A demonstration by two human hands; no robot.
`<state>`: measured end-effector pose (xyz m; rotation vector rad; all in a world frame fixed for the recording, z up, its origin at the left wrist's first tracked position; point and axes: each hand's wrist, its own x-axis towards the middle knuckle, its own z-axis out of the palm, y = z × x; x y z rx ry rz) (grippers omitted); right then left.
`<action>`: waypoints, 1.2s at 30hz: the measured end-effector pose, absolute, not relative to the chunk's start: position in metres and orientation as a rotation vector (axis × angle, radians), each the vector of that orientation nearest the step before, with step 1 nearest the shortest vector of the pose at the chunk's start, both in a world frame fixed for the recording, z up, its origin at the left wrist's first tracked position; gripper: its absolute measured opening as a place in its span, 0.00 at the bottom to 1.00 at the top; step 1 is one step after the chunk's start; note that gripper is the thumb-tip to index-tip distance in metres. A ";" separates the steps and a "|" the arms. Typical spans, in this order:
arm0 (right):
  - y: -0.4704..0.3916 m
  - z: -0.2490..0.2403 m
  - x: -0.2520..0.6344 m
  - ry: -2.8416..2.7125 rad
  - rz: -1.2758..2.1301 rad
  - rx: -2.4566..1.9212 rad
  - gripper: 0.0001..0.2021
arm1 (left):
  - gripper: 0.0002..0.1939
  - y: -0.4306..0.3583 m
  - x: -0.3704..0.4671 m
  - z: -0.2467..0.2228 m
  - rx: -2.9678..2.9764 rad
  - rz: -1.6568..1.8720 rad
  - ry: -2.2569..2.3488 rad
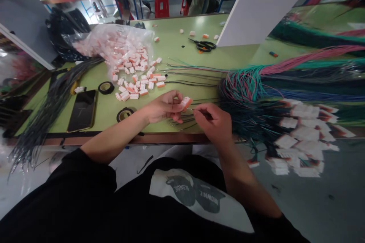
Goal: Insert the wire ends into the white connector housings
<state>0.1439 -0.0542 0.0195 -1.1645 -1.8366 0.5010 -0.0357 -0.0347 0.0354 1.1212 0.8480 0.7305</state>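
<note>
Between the fingertips of my left hand (164,107) is a white and orange plastic connector housing (186,103). My right hand (213,121) is closed in a pinch on a thin wire (190,109), whose end reaches the orange side of the housing. Whether the wire tip is inside the housing is too small to tell. Loose wires (189,83) lie on the green table behind and beneath my hands, running from a tangled bundle of green, pink and black wires (242,85) on the right. A pile of similar housings (138,86) lies beyond my left hand.
A clear bag of housings (114,45) sits behind the pile. Two tape rolls, one black (106,87), a phone (82,110) and dark wires (57,98) lie left. Scissors (203,44) rest near a white partition (265,3). Wired connectors (306,129) hang over the front edge at right.
</note>
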 end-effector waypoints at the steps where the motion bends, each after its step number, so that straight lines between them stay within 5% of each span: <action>1: -0.055 0.020 0.144 -1.845 0.486 -1.170 0.07 | 0.19 -0.035 -0.036 0.035 1.124 0.737 0.832; 4: -0.058 0.022 0.144 -1.861 0.442 -1.186 0.07 | 0.24 -0.035 -0.038 0.035 1.145 0.728 0.807; 36: -0.053 0.008 0.142 -2.118 0.242 -1.233 0.10 | 0.19 -0.031 -0.032 0.020 1.409 0.770 0.747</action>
